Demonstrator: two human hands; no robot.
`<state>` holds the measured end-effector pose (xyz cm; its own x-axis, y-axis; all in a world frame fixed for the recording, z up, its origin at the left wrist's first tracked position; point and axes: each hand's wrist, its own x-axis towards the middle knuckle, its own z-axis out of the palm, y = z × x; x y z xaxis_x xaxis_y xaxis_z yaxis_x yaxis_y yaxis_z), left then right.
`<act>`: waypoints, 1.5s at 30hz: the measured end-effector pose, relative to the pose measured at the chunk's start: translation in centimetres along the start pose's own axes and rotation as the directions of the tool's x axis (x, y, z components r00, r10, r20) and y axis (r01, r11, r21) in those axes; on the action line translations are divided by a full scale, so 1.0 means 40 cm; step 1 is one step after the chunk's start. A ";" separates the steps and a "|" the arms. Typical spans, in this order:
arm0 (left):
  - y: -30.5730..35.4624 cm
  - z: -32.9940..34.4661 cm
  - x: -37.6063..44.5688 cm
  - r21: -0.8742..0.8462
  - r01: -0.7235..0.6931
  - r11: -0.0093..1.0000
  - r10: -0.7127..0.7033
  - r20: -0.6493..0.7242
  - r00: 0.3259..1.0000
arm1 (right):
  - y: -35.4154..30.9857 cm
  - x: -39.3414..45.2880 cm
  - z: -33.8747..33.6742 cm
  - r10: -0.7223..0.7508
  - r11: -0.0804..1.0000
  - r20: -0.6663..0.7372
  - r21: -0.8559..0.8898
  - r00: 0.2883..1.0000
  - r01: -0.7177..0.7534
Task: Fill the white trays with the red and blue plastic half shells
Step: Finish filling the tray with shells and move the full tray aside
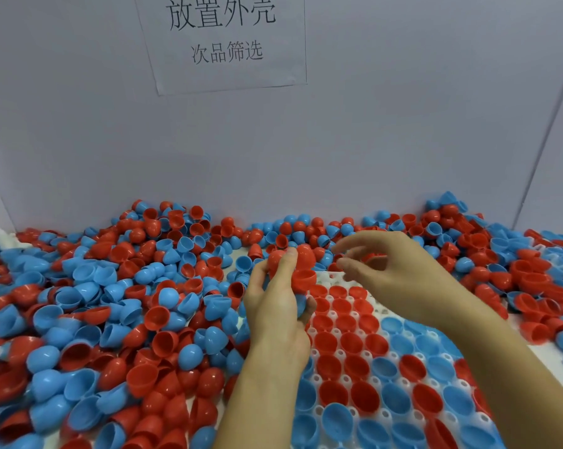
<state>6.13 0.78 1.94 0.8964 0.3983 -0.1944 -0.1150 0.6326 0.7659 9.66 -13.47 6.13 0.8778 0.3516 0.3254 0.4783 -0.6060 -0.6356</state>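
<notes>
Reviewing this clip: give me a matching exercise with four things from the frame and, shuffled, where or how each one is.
Things:
1. left hand
2. right hand
3. white tray
4. paper sign

Places or states:
A. stuck on the back wall
B. holds several red shells
C. fingers spread, holds nothing clearly
D. under the arms, mostly filled with shells

Pairs: 1-B, 2-C, 3-D, 4-A
</notes>
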 end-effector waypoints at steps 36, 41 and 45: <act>-0.029 0.013 -0.018 0.284 -0.039 0.958 -0.028 0.226 0.974 | 0.022 -0.029 0.091 -0.003 0.980 -0.333 0.186 0.943 0.069; -0.031 0.008 -0.014 0.324 -0.053 0.945 -0.029 0.243 0.970 | 0.038 -0.036 0.079 -0.102 0.973 -0.217 0.182 0.971 0.143; -0.033 0.008 -0.020 0.376 -0.063 0.925 -0.050 0.284 0.957 | 0.052 -0.031 0.069 -0.096 0.995 -0.142 0.024 0.985 0.100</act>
<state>5.69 -0.59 1.28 0.9857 0.1611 -0.0503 -0.0022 0.3102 0.9507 9.49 -13.18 2.47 0.8225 0.3031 0.4813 0.5634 -0.5505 -0.6161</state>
